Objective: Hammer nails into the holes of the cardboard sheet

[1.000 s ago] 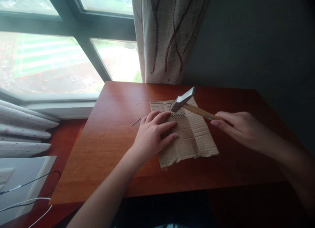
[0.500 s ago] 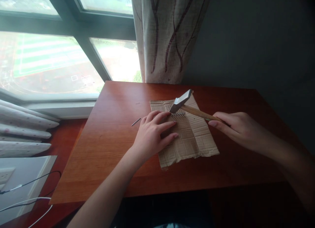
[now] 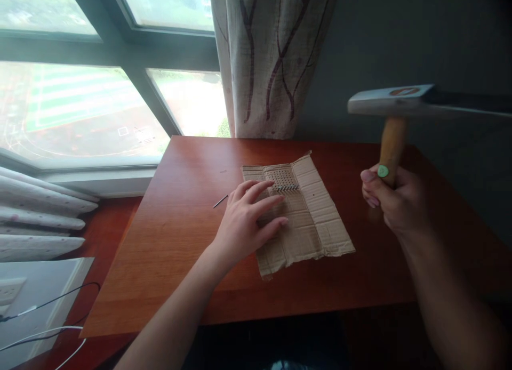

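Note:
A torn piece of cardboard (image 3: 316,215) lies on the reddish wooden table (image 3: 180,242). A short row of nails (image 3: 286,188) stands in it beside a patch of small holes. My left hand (image 3: 248,220) lies flat on the cardboard's left part, fingers spread, fingertips just left of the nails. My right hand (image 3: 394,202) is closed round the wooden handle of a hammer (image 3: 400,106), held upright and raised high at the right, well clear of the cardboard. The hammer's steel head points left and runs off to the right.
A single loose nail (image 3: 220,201) lies on the table left of my left hand. A patterned curtain (image 3: 272,55) hangs behind the table next to a large window (image 3: 88,93). White cables (image 3: 52,327) trail at the lower left.
My right hand has swung the hammer up and to the right, from just above the nails to high over the table's right side. My left hand has stayed on the cardboard.

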Available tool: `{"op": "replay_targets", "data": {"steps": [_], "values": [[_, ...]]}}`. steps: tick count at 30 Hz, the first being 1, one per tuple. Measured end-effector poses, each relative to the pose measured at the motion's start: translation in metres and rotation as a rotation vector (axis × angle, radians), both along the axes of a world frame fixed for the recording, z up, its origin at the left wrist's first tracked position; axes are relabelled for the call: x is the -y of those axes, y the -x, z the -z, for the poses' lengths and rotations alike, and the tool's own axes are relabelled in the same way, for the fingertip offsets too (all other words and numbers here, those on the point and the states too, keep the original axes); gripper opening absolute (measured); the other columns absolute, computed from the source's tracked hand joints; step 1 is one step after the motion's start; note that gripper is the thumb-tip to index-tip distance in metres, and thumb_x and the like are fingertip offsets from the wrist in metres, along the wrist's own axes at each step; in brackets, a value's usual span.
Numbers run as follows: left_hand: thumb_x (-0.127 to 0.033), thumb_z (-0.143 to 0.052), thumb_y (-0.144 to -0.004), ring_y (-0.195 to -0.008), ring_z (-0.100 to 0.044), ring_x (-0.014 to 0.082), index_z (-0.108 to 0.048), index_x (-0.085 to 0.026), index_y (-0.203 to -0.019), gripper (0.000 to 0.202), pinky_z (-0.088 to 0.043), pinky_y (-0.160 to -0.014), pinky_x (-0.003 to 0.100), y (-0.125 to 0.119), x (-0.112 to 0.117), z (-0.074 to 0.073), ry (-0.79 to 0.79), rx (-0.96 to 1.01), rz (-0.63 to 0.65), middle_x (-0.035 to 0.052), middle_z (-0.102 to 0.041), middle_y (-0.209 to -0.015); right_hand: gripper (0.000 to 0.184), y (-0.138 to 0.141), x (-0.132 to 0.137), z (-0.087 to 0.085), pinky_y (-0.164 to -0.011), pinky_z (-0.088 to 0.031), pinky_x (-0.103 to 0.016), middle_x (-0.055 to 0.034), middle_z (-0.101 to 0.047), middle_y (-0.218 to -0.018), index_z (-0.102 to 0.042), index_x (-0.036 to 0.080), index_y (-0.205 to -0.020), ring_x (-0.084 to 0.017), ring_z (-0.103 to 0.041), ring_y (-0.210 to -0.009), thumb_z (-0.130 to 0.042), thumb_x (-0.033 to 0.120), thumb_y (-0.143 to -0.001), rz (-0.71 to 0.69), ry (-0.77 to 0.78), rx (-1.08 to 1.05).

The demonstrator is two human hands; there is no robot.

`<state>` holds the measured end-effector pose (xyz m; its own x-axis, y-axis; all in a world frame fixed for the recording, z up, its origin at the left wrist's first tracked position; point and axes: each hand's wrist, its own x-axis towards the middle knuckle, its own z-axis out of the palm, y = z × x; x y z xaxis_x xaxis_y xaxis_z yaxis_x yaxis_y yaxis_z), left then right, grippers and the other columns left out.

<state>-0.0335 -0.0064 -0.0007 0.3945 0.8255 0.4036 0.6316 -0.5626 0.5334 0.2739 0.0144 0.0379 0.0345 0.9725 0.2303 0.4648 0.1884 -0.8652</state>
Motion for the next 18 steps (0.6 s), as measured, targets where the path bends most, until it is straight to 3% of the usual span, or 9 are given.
{"op": "replay_targets", "data": {"steps": [2, 4, 9, 13, 18], "values": [[-0.038, -0.069, -0.094, -0.132, -0.053, 0.0296, -0.073, -0.026, -0.121, 0.03, -0.045, -0.113, 0.052, 0.005, -0.003, -0.001, -0.049, 0.066, -0.043, 0.0074, -0.064, -0.142, 0.05, 0.008, -0.009, 0.007, -0.042, -0.024, -0.029, 0.0057, -0.032, -0.052, -0.038, 0.024, -0.063, -0.01, -0.031, -0.043, -0.068, 0.053, -0.092, 0.002, -0.038, -0.261], [-0.033, -0.066, -0.096, -0.127, -0.057, 0.0267, -0.073, -0.025, -0.121, 0.027, -0.046, -0.112, 0.048, 0.012, -0.007, -0.002, -0.106, 0.121, -0.128, 0.0073, -0.068, -0.136, 0.055, 0.016, -0.02, 0.013, -0.04, -0.021, -0.029, 0.0065, -0.028, -0.051, -0.034, 0.024, -0.06, -0.009, -0.027, -0.041, -0.067, 0.056, -0.091, 0.003, -0.063, -0.375], [-0.031, -0.06, -0.097, -0.117, -0.064, 0.0253, -0.074, -0.023, -0.115, 0.024, -0.051, -0.105, 0.044, 0.031, -0.022, 0.001, -0.152, 0.108, -0.377, 0.0068, -0.074, -0.123, 0.061, 0.027, -0.043, 0.034, -0.039, -0.022, -0.029, 0.0068, -0.026, -0.049, -0.03, 0.025, -0.06, -0.009, -0.026, -0.04, -0.062, 0.07, -0.087, 0.153, -0.203, -0.427], [-0.032, -0.059, -0.096, -0.114, -0.066, 0.0263, -0.075, -0.022, -0.111, 0.025, -0.051, -0.103, 0.043, 0.036, -0.028, 0.008, -0.112, 0.039, -0.446, 0.0074, -0.076, -0.117, 0.06, 0.025, -0.048, 0.051, -0.04, -0.025, -0.029, 0.0064, -0.027, -0.048, -0.03, 0.025, -0.059, -0.009, -0.028, -0.04, -0.064, 0.065, -0.088, 0.203, -0.283, -0.466], [-0.035, -0.056, -0.097, -0.113, -0.066, 0.0277, -0.076, -0.023, -0.112, 0.028, -0.051, -0.102, 0.043, 0.034, -0.032, 0.019, -0.052, -0.067, -0.485, 0.0067, -0.076, -0.118, 0.061, 0.017, -0.046, 0.06, -0.039, -0.027, -0.03, 0.0059, -0.026, -0.049, -0.027, 0.027, -0.061, -0.012, -0.029, -0.041, -0.055, 0.074, -0.087, 0.299, -0.258, -0.342]]}}
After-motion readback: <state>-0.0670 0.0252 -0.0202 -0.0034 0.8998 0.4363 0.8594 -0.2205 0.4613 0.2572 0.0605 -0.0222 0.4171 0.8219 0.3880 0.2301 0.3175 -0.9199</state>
